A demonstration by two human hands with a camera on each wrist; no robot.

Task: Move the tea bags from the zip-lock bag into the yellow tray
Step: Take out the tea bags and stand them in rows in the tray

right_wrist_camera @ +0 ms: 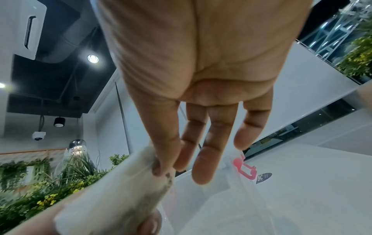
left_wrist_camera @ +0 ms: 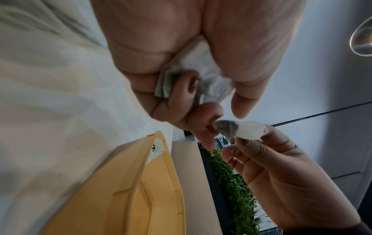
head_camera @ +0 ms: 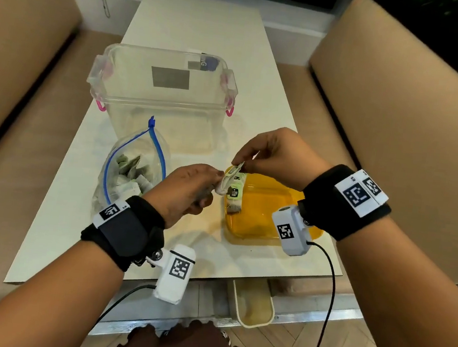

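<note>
My left hand (head_camera: pixel 189 190) hides most of the tea bags (left_wrist_camera: pixel 198 74) it grips; only crumpled white paper and a grey folded edge show between my curled fingers. How many it holds I cannot tell. My right hand (head_camera: pixel 276 157) pinches one tea bag (head_camera: pixel 225 183) between thumb and forefinger, the other fingers straight; in the right wrist view it is blurred, a soft, thin paper pouch with dark leaves showing through. Its long axis runs from my right hand down and left to my left hand, over the far left corner of the yellow tray (head_camera: pixel 263 208). The tray is smooth plastic with rounded corners, and my right wrist covers part of it. The zip-lock bag (head_camera: pixel 132 169), clear with a blue seal, stands open on the desk (head_camera: pixel 197 28), left of the tray, with more tea bags inside.
</note>
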